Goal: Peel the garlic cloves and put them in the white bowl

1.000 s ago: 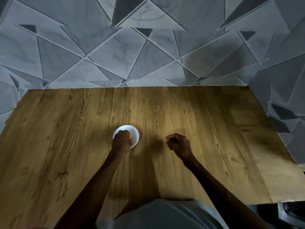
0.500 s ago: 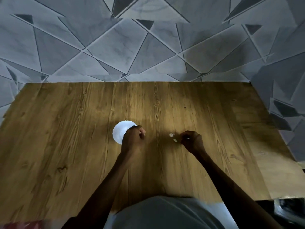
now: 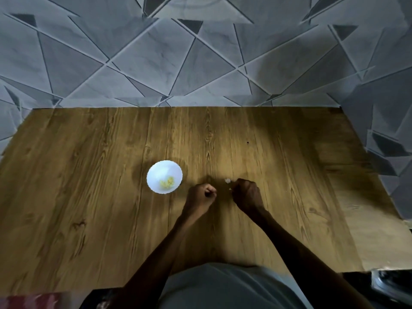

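The white bowl point(image 3: 164, 172) stands on the wooden table, left of centre, with several yellowish peeled garlic cloves point(image 3: 166, 183) inside. My left hand point(image 3: 201, 197) is just right of the bowl, fingers curled into a fist, and nothing shows in it. A short gap to its right, my right hand point(image 3: 245, 194) is curled too. A small white garlic piece point(image 3: 227, 180) shows at its fingertips, and a white fleck point(image 3: 230, 188) sits below that. What else the right hand's fingers enclose is hidden.
The wooden table point(image 3: 89, 197) runs back to a grey geometric-tiled wall point(image 3: 200, 63). A lighter strip of tabletop point(image 3: 367, 219) lies along the right edge. A dark object point(image 3: 392, 284) is at the bottom right corner.
My left hand has left the bowl and moved right toward my right hand, uncovering the peeled cloves in the bowl. My right hand shifted slightly right, and white garlic bits now show at its fingertips.
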Action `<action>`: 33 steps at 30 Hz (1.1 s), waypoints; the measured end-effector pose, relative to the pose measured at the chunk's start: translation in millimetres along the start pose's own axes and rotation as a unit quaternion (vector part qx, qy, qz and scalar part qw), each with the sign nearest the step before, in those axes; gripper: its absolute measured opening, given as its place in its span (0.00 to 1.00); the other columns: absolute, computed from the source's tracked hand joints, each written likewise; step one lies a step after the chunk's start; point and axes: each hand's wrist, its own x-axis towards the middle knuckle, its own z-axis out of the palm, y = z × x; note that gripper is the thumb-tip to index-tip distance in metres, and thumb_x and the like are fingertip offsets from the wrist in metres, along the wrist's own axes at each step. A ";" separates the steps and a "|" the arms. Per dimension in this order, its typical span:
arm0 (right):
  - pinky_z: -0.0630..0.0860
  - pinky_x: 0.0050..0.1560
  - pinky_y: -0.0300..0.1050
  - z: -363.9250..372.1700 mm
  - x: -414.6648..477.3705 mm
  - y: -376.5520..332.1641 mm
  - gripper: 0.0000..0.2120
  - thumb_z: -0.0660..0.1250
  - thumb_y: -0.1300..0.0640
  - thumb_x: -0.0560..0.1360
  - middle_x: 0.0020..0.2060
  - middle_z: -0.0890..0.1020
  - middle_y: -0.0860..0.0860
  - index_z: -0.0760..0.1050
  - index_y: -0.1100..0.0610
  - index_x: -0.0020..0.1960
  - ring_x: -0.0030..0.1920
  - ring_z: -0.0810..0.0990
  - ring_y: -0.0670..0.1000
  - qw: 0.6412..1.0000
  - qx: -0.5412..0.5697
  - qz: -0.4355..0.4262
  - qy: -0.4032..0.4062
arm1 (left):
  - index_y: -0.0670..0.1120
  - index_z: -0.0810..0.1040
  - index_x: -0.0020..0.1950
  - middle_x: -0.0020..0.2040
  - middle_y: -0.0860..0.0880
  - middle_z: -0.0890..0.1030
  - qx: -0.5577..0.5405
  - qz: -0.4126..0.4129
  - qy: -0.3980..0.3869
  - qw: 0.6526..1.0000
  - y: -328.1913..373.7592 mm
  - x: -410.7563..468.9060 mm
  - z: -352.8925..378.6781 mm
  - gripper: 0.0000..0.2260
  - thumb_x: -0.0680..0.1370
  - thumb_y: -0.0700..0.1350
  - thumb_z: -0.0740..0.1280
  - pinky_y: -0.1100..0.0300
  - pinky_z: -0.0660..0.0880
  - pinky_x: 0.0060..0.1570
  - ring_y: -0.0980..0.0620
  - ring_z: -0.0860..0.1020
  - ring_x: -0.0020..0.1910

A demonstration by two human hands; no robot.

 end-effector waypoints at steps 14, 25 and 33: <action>0.83 0.48 0.56 -10.5 -22.2 5.0 0.04 0.74 0.63 0.72 0.41 0.86 0.53 0.83 0.54 0.42 0.44 0.86 0.54 0.947 0.307 0.046 -0.086 | 0.43 0.84 0.51 0.44 0.46 0.86 -0.190 -0.104 -0.036 0.976 1.6 -1.2 23.1 0.05 0.75 0.40 0.72 0.63 0.78 0.46 0.53 0.83 0.41; 0.83 0.40 0.44 -10.4 -18.3 4.6 0.06 0.77 0.61 0.70 0.39 0.85 0.48 0.82 0.54 0.43 0.39 0.85 0.44 0.968 0.251 0.021 -0.014 | 0.41 0.84 0.50 0.44 0.43 0.86 -0.250 -0.176 -0.054 0.951 -1.9 14.1 31.2 0.08 0.72 0.41 0.75 0.51 0.79 0.56 0.49 0.84 0.45; 0.73 0.36 0.29 -13.5 -4.3 6.5 0.05 0.70 0.62 0.76 0.41 0.84 0.46 0.82 0.54 0.46 0.38 0.80 0.40 0.992 0.123 0.015 -0.021 | 0.32 0.78 0.54 0.44 0.41 0.82 -0.328 -0.196 -0.023 0.924 1.8 11.4 21.8 0.07 0.76 0.30 0.67 0.66 0.79 0.38 0.51 0.82 0.42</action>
